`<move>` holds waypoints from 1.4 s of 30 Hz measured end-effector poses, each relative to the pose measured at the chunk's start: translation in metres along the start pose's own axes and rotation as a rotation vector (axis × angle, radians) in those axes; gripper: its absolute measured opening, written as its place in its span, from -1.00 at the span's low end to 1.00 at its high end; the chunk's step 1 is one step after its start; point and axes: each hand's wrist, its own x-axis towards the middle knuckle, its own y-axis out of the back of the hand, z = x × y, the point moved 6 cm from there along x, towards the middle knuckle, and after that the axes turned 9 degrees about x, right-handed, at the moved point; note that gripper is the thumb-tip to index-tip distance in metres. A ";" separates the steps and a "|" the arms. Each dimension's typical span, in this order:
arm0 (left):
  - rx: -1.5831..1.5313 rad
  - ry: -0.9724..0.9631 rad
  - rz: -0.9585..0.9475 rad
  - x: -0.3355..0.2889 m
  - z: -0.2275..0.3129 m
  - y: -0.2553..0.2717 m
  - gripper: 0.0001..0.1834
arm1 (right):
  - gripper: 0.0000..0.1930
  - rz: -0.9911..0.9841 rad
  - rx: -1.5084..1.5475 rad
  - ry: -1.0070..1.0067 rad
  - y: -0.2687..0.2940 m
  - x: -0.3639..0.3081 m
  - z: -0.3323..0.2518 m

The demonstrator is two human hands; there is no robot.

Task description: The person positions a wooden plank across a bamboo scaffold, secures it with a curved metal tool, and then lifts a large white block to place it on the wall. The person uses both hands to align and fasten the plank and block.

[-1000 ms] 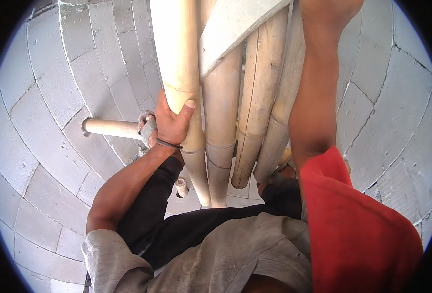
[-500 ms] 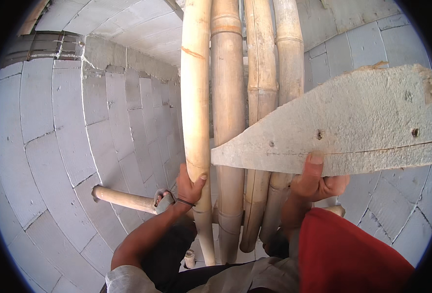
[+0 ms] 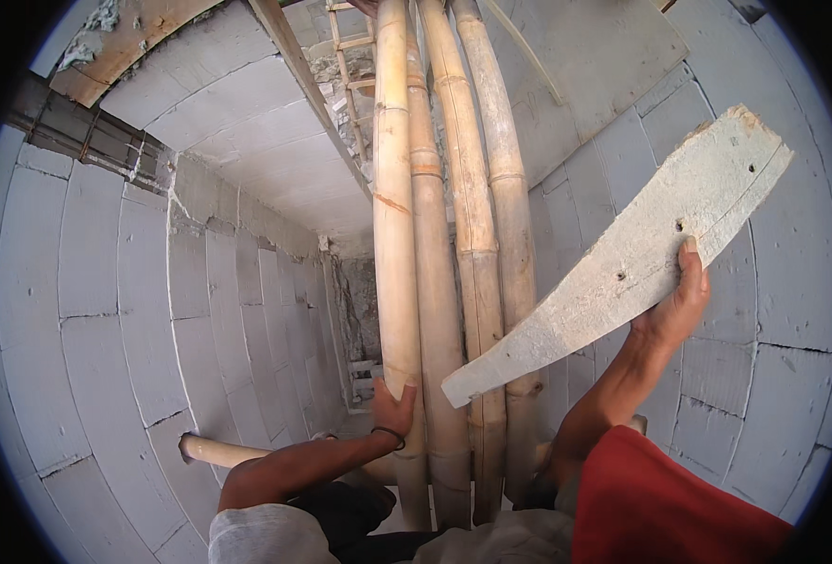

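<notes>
Several long bamboo poles stand side by side in front of me, running from my legs up to the top of the view. My left hand is wrapped round the leftmost bamboo pole low down. At the right, my right hand holds a long tapering board, its thumb on the face and its other fingers mostly hidden behind. The board is crusted pale grey, with a few small holes and a crack. It slants, with its narrow end low in front of the right-hand poles and its broad end up to the right.
Grey block walls rise on both sides. A short horizontal bamboo pole enters the left wall. A wooden ladder stands beyond the poles, beside a long timber beam. Red cloth lies at my right side.
The board has swung from nearly level to a steep slant, its broad end rising, and my right hand has moved outward and up. My left hand stays on the pole. The view has tilted upward.
</notes>
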 end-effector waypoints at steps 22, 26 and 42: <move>0.094 -0.029 -1.288 0.046 -0.010 0.000 0.00 | -0.71 0.178 -0.283 -0.829 0.156 -0.118 0.054; 0.371 0.125 -1.346 0.075 -0.001 0.022 -0.07 | -0.67 0.071 -0.194 -1.037 0.172 -0.178 0.086; 0.622 -0.641 -0.718 0.058 0.032 0.084 -0.57 | 0.07 -0.786 -1.860 -0.559 0.097 -0.145 0.082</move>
